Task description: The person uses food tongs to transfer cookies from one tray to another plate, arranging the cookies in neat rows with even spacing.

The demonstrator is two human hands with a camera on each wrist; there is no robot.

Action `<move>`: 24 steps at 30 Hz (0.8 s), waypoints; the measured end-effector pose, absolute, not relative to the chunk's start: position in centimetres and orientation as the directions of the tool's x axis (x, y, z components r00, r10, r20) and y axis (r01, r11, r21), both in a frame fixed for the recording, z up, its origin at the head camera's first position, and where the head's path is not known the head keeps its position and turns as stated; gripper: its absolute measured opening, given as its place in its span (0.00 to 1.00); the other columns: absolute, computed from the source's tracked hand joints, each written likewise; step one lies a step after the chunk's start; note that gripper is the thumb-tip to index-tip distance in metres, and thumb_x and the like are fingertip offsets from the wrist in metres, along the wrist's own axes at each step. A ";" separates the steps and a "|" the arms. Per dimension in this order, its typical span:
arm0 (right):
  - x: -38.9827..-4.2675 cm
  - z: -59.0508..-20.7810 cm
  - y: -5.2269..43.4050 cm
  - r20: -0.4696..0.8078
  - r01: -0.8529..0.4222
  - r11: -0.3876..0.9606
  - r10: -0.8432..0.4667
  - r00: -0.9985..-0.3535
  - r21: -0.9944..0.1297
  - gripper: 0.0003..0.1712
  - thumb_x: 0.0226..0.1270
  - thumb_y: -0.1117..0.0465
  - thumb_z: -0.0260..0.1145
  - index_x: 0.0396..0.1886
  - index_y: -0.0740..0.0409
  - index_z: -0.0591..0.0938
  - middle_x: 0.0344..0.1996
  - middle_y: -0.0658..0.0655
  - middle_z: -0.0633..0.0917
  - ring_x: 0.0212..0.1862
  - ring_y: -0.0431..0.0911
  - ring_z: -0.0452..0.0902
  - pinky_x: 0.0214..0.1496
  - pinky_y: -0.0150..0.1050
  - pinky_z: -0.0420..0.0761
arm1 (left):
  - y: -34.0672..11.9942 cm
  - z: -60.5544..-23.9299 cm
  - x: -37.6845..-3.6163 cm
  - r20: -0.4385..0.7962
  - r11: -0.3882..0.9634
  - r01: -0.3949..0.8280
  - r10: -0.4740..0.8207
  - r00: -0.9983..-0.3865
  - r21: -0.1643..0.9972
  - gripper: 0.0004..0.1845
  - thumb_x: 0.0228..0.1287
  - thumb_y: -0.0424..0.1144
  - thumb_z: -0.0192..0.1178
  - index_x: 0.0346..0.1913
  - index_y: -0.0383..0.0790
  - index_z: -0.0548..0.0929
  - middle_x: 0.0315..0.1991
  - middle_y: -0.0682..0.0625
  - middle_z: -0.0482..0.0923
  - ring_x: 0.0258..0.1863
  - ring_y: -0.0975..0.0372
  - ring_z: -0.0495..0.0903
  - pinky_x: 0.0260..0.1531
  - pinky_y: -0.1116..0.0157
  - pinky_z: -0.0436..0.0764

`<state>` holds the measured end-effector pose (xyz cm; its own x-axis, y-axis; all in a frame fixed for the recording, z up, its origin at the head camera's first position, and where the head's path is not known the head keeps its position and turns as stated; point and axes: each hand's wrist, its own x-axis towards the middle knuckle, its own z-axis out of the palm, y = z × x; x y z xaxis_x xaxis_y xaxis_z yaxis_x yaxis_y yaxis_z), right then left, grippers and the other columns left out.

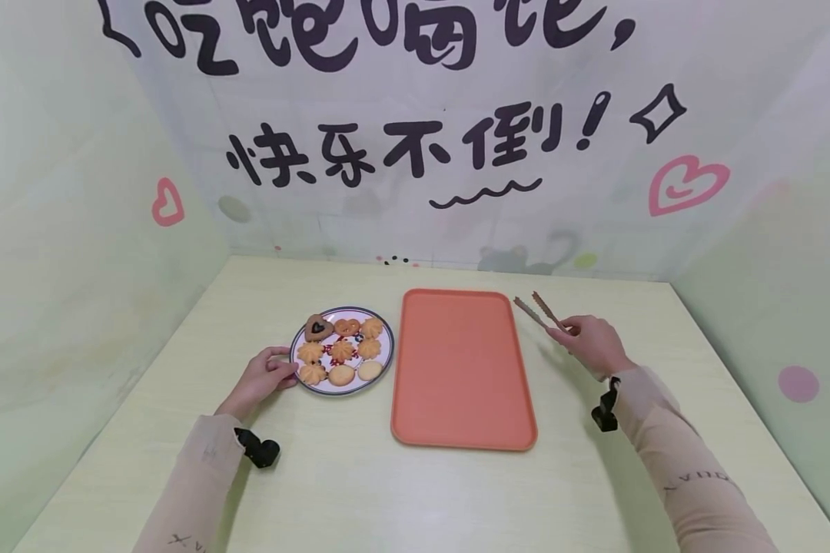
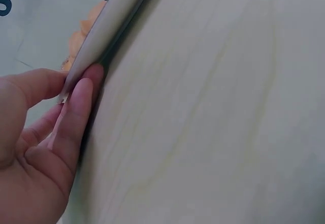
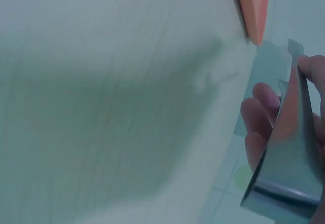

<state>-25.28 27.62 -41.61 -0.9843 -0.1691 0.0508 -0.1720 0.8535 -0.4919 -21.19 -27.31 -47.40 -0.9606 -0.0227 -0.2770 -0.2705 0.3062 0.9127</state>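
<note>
Head view: a person sits at a pale table [image 1: 360,491] with a round plate [image 1: 386,355] left of centre and an orange tray [image 1: 459,369] in the middle of the frame.
Left hand: the left hand [image 1: 261,378] pinches the near-left rim of the plate, thumb above and fingers [image 2: 76,112] under the edge, as the left wrist view shows.
Right hand: the right hand [image 1: 592,343] grips a pair of metal tongs [image 1: 538,309] to the right of the tray, tips pointing to the upper left and standing apart.
Cookies: nine cookies [image 1: 342,349] lie on the plate in three rows; one is dark brown, one is heart-shaped with a dark centre, the others are pale and golden.
Tray: one, with nothing on it.
Step in hand: judged from the pose, the plate is being steadied and the tongs are readied; no cookie is touched yet.
Next move calls for: swinging the tongs across the tray to the plate and closing the tips gently on a single cookie without cracking it.
</note>
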 end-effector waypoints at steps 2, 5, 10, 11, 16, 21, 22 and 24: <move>-25.2 -41.9 27.7 0.047 -0.159 0.867 -0.156 -0.987 -0.472 0.27 0.60 0.44 0.57 0.43 0.65 0.80 0.35 0.65 0.82 0.33 0.54 0.79 0.33 0.47 0.76 | -27.3 -47.5 -21.2 -0.275 0.300 -0.269 -0.023 -0.961 0.915 0.26 0.63 0.36 0.52 0.60 0.31 0.57 0.33 0.46 0.74 0.27 0.68 0.77 0.32 0.73 0.79; -25.0 -42.3 27.9 0.026 -0.131 0.889 -0.133 -0.991 -0.439 0.30 0.60 0.43 0.55 0.44 0.66 0.79 0.37 0.67 0.81 0.39 0.58 0.77 0.34 0.49 0.76 | -27.3 -47.5 -21.2 -0.273 0.297 -0.267 -0.021 -0.962 0.917 0.26 0.63 0.36 0.52 0.60 0.31 0.57 0.33 0.46 0.75 0.28 0.68 0.77 0.32 0.72 0.79; -24.9 -43.1 28.1 -0.017 -0.084 0.897 -0.101 -0.995 -0.434 0.32 0.61 0.42 0.54 0.45 0.69 0.76 0.39 0.68 0.80 0.40 0.59 0.76 0.36 0.49 0.76 | -27.3 -47.7 -21.2 -0.275 0.296 -0.268 -0.021 -0.961 0.917 0.27 0.63 0.37 0.52 0.61 0.31 0.57 0.33 0.45 0.75 0.28 0.67 0.78 0.33 0.72 0.79; -24.9 -43.3 28.1 -0.019 -0.080 0.892 -0.099 -0.995 -0.446 0.31 0.61 0.43 0.54 0.44 0.69 0.76 0.38 0.69 0.80 0.39 0.59 0.76 0.36 0.49 0.76 | -27.4 -47.7 -21.2 -0.275 0.295 -0.269 -0.021 -0.961 0.917 0.27 0.63 0.37 0.52 0.61 0.31 0.57 0.33 0.45 0.75 0.28 0.67 0.77 0.33 0.72 0.79; -25.1 -44.0 28.3 0.002 -0.082 0.863 -0.093 -0.996 -0.498 0.27 0.61 0.46 0.56 0.35 0.69 0.77 0.31 0.65 0.81 0.33 0.55 0.76 0.35 0.48 0.75 | -27.4 -47.8 -21.1 -0.268 0.284 -0.263 -0.019 -0.963 0.922 0.26 0.63 0.36 0.52 0.61 0.31 0.57 0.34 0.45 0.75 0.29 0.67 0.77 0.33 0.72 0.79; -25.3 -44.7 28.5 0.008 -0.072 0.850 -0.080 -0.997 -0.522 0.26 0.59 0.46 0.58 0.32 0.69 0.77 0.28 0.62 0.80 0.30 0.50 0.75 0.32 0.43 0.75 | -27.4 -47.9 -20.9 -0.245 0.277 -0.240 -0.015 -0.969 0.930 0.26 0.63 0.36 0.52 0.60 0.30 0.57 0.33 0.45 0.76 0.29 0.67 0.78 0.33 0.72 0.79; -25.3 -44.8 28.5 0.003 -0.065 0.848 -0.074 -0.997 -0.526 0.26 0.59 0.45 0.58 0.32 0.69 0.77 0.28 0.61 0.80 0.29 0.50 0.74 0.32 0.42 0.75 | -27.4 -47.9 -20.9 -0.242 0.275 -0.237 -0.016 -0.970 0.932 0.26 0.63 0.36 0.52 0.60 0.30 0.57 0.33 0.45 0.76 0.28 0.67 0.78 0.33 0.72 0.79; -25.4 -45.0 28.5 -0.010 -0.052 0.843 -0.068 -0.998 -0.536 0.27 0.58 0.45 0.59 0.31 0.68 0.77 0.27 0.61 0.80 0.28 0.49 0.73 0.30 0.40 0.74 | -27.4 -48.0 -20.9 -0.236 0.273 -0.231 -0.014 -0.972 0.934 0.26 0.63 0.35 0.52 0.60 0.30 0.57 0.33 0.46 0.76 0.28 0.67 0.78 0.33 0.72 0.79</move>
<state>-25.36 28.47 -45.00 -0.9976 -0.0681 -0.0097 -0.0524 0.8427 -0.5359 -20.92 -27.38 -47.96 -0.9716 -0.0135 -0.2361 -0.2307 0.2732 0.9339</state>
